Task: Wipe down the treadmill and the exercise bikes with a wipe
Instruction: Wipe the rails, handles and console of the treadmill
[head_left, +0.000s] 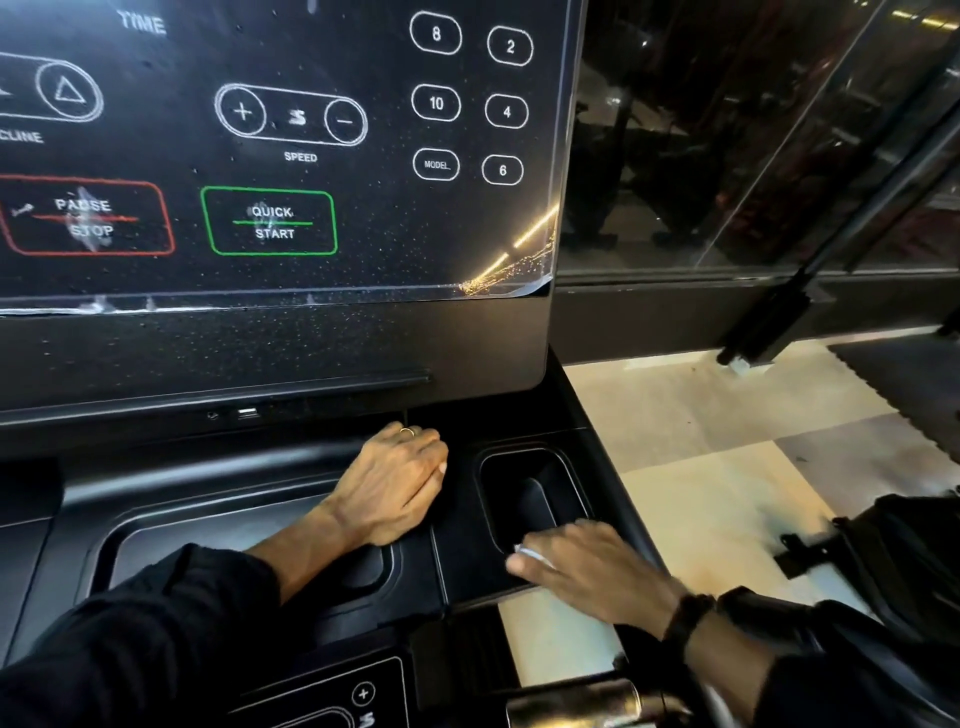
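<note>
Nearest, at the bottom edge, a small second control panel (332, 701) shows a plus sign in a white outline. Two hands are at work on the treadmill (467, 566), both in black sleeves. The right hand (587, 571), with a dark band at its wrist, lies with its fingers stretched out and blurred, pressing a white wipe (535, 555) against the near rim of the cup holder (524, 499); only a scrap of the wipe shows under the fingertips. The cup holder is a single deep, rounded pocket in matte black plastic. Left of it, the left hand (400, 483) rests flat, fingers together and extended, on the ridge between the cup holder and a wide shallow tray (208, 530); one thin gold ring (407, 431) sits on a finger. Beyond rises the glossy black console screen (280, 156), speckled with dust, bearing a green-outlined QUICK START box, a red-outlined PAUSE STOP box, and six rounded buttons in two columns. To the right lies pale tiled floor (727, 467).
</note>
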